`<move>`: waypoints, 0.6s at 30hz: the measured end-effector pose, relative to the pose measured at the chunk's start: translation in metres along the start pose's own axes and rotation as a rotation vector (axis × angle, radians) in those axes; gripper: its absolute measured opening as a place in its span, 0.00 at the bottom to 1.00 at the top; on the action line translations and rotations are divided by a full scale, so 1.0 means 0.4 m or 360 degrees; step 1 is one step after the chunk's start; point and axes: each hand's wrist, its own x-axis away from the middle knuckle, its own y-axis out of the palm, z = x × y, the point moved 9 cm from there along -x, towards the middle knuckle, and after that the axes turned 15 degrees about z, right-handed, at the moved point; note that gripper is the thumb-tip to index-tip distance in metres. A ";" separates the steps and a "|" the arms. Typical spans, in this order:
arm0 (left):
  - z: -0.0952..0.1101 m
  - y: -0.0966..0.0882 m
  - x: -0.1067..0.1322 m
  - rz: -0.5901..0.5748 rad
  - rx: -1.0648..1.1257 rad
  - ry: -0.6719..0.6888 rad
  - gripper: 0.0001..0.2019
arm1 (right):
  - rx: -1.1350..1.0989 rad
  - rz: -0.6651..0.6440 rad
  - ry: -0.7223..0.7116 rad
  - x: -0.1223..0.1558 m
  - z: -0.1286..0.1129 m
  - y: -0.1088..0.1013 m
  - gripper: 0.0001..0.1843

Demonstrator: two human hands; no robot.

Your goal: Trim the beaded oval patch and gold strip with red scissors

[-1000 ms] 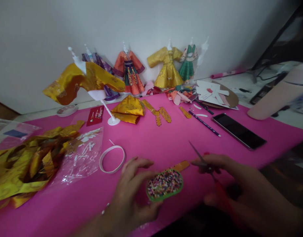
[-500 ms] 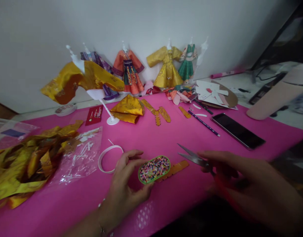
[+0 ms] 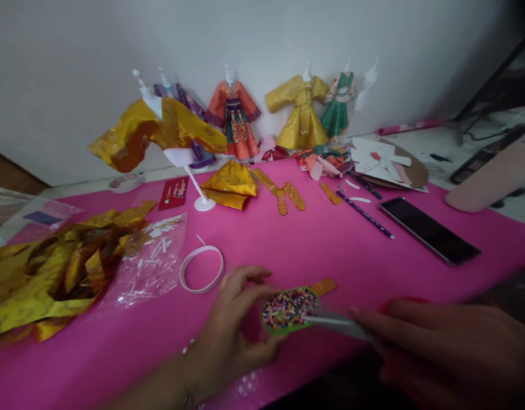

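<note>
Head view: scissors (image 3: 345,325) blurred over beads (image 3: 283,310)

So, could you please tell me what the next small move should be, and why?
I'd probably ease the scissors gently toward the beads: the right hand points them at the green box, which the left hand holds by its sides.
</note>
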 end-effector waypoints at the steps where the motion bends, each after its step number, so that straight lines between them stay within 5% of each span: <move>1: 0.007 0.003 0.003 -0.0021 0.0001 0.0011 0.28 | 0.0052 -0.0034 -0.0098 0.005 -0.011 0.008 0.25; 4: 0.027 0.012 0.012 -0.0069 -0.0013 0.0066 0.29 | 0.0154 -0.0128 -0.0284 0.026 -0.032 0.039 0.29; 18: 0.060 0.028 0.011 -0.0081 -0.0033 0.0181 0.23 | 0.0144 -0.0038 -0.0336 0.041 -0.059 0.075 0.27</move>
